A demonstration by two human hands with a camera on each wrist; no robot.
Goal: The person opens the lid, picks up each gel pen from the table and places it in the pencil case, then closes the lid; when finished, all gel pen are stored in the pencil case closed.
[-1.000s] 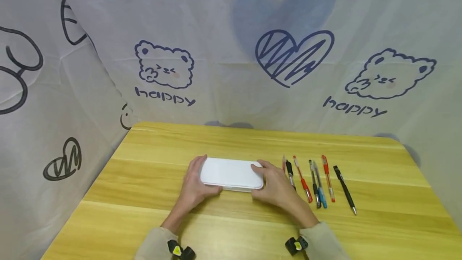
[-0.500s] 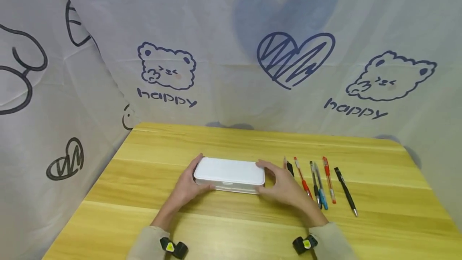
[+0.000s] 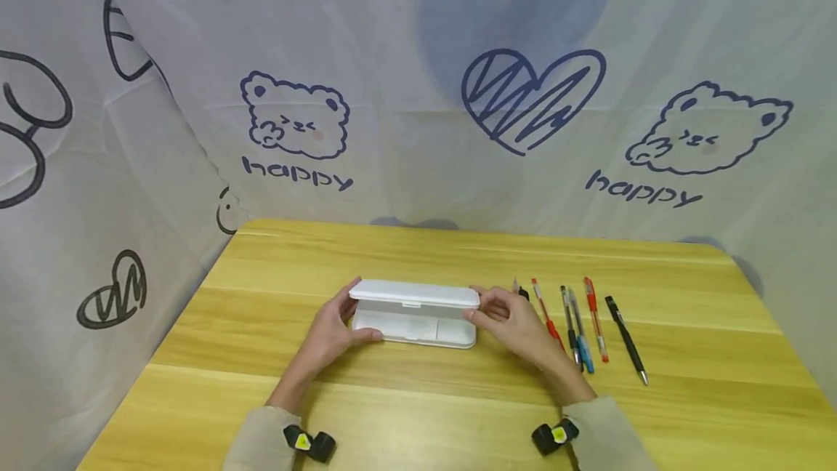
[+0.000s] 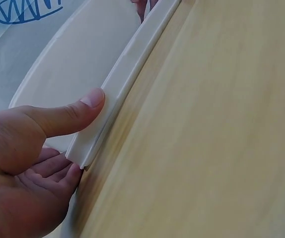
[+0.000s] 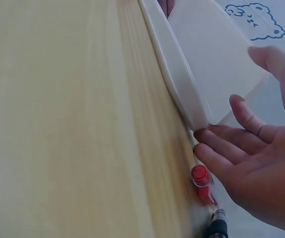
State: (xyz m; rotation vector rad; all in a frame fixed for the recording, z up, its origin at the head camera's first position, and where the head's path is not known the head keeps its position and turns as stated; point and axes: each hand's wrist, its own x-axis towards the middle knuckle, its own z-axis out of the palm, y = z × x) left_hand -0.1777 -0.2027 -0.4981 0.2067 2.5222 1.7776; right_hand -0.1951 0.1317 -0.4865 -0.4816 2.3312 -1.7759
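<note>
A white pencil case point(image 3: 399, 325) sits on the table in front of me, its hinged lid point(image 3: 413, 292) tilted up at the back. Inside it a divider shows, toward the right end. My left hand point(image 3: 330, 333) grips the left end of the case, thumb point(image 4: 88, 104) over the front wall and fingers behind and under the corner. At the right end, my right hand point(image 3: 516, 325) has its thumb and forefinger at the raised lid's edge. In the right wrist view, its lower fingers point(image 5: 227, 144) touch the corner of the base.
Several pens lie right of the case, among them a red pen point(image 3: 592, 311), a blue pen point(image 3: 582, 344) and a black pen point(image 3: 628, 344) furthest right. Some sit partly behind my right hand. A printed white cloth point(image 3: 405, 151) hangs behind the wooden table point(image 3: 418, 413).
The case was closed and held by both ends; its front then turned into view, and now the lid stands raised. My right hand's fingers have moved up to the lid edge.
</note>
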